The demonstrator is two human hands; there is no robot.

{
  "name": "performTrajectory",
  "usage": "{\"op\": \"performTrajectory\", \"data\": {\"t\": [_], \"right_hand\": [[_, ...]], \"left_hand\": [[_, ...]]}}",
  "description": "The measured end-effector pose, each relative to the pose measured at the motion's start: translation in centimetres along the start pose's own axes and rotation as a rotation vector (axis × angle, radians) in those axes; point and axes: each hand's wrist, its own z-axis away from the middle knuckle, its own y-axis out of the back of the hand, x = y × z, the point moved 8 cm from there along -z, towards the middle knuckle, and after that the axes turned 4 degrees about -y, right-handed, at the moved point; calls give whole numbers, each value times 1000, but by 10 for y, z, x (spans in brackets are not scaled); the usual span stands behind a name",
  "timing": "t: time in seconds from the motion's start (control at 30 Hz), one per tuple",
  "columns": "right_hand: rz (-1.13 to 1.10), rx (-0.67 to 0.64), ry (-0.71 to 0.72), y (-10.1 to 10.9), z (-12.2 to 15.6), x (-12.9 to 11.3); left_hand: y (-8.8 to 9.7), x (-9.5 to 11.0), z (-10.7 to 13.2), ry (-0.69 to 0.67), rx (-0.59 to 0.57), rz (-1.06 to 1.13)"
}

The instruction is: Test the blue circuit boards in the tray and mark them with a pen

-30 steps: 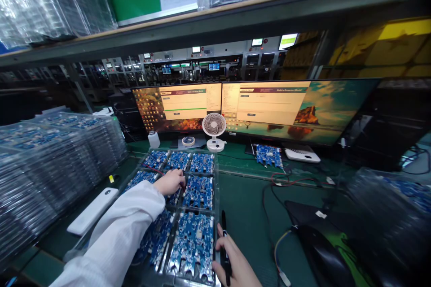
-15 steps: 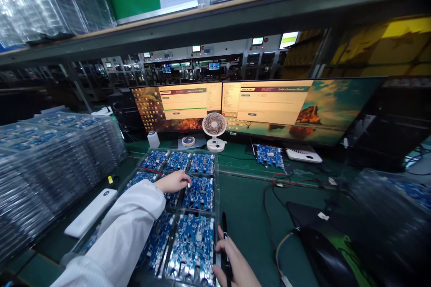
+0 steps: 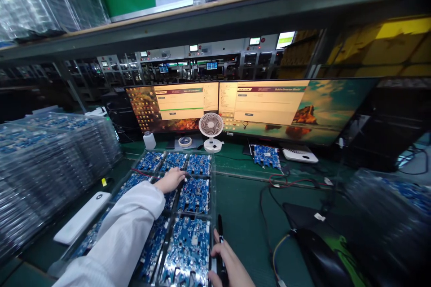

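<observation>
Blue circuit boards (image 3: 195, 195) lie in the pockets of a clear plastic tray (image 3: 213, 188). Over the tray's middle row is my left hand (image 3: 171, 181), its fingertips pinched on a small white connector (image 3: 185, 180) at the upper left corner of one board. A thin red and black cable (image 3: 143, 173) runs out from behind this hand to the left. Whether the connector is plugged in I cannot tell. At the tray's right edge my right hand (image 3: 231, 262) grips a black marker pen (image 3: 220, 237), held nearly upright beside the nearest board.
Tall stacks of trays (image 3: 67, 161) stand at left, near a white power bank (image 3: 82, 218). A small fan (image 3: 211, 126) stands before two monitors (image 3: 266, 103). Loose wires (image 3: 266, 206), a black mouse (image 3: 319, 255) and another board (image 3: 267, 156) lie on the right.
The view has shifted slightly. My left hand stays at the same board, its fingertips a little nearer the board's upper left corner. My right hand keeps the marker pen by the tray edge.
</observation>
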Motion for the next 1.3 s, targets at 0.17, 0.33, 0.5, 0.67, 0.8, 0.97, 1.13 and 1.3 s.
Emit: {"op": "performTrajectory", "data": {"t": [0.17,0.33,0.5,0.67,0.8,0.97,1.13,1.3], "right_hand": [[42,43,-10,-4,-4,9],[-1,55,-10,-5,-5,11],[-16,51,-2,-5,-5,10],[0,53,25,-3,-4,8],[7,57,29,-3,-4,9],[17,51,24,-4,-5,12],[23,38,-13,-4,-5,12],[23,56,-19,-4,-5,11]], "left_hand": [[11,4,-5,-68,79,14],[19,8,-2,-72,117,-32],[17,14,1,-84,118,-132],[18,22,4,-110,105,-201],[22,25,6,-108,101,-232],[17,23,3,-96,83,-246],[19,22,2,-83,112,-214],[19,25,2,-92,72,-223]]}}
